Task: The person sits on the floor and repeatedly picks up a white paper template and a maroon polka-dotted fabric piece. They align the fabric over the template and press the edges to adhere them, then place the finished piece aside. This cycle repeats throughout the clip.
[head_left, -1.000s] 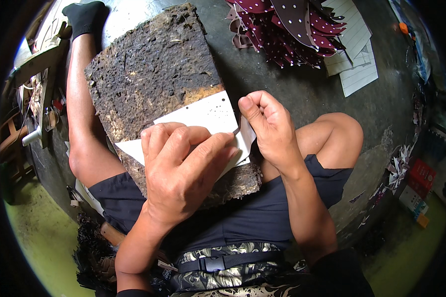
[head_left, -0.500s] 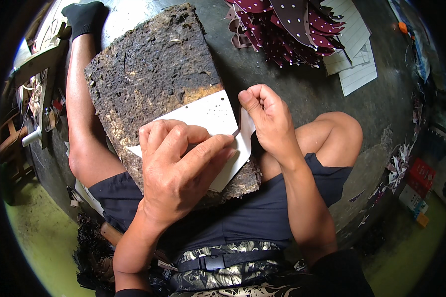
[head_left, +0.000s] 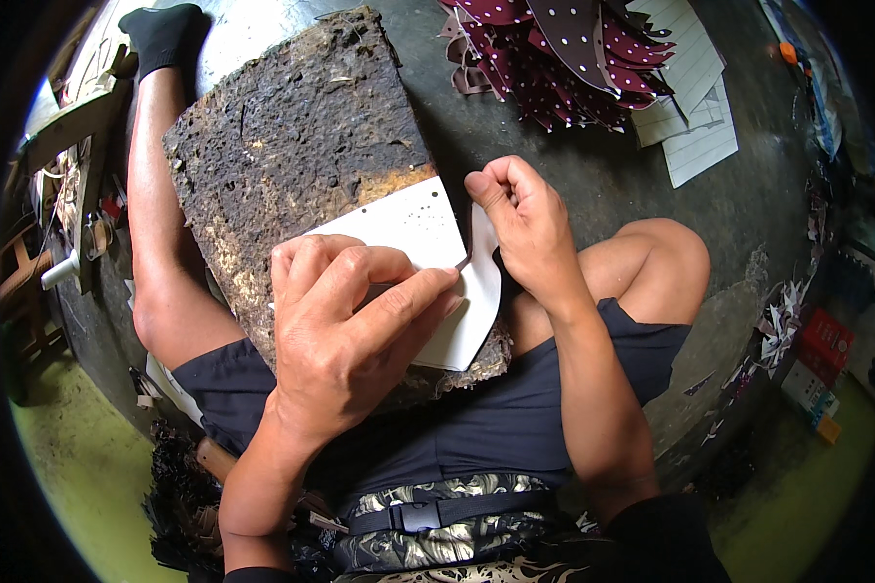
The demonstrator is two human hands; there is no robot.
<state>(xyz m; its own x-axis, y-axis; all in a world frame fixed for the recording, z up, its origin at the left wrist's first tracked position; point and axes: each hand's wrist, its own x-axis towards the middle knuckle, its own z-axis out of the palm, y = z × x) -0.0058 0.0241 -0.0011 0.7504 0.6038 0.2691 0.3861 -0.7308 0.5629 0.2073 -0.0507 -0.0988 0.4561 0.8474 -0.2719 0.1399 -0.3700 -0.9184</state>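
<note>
A white sheet (head_left: pixel 413 216) with small punched holes lies on a rough, dark, worn slab (head_left: pixel 301 117) across my lap. My left hand (head_left: pixel 345 321) is over the sheet, its fingers curled and the index fingertip pressed at the sheet's right edge. Under that edge a second thin white piece (head_left: pixel 476 301) curves out to the right. My right hand (head_left: pixel 525 223) is closed in a pinch at the upper end of this curving piece, just off the slab's right side. A narrow dark edge shows between the two white layers. My left palm hides much of both.
A pile of maroon and brown polka-dot cut pieces (head_left: pixel 574 58) lies beyond the slab, beside lined paper sheets (head_left: pixel 700 136). Wooden frames (head_left: pixel 68 136) stand at the left. Scraps (head_left: pixel 778 321) and a red packet (head_left: pixel 824 345) lie at the right. My bare legs flank the slab.
The lower white piece has turned under my left hand: its pointed left end is now hidden, and its lower right part spreads wider. Both hands stay nearly in place.
</note>
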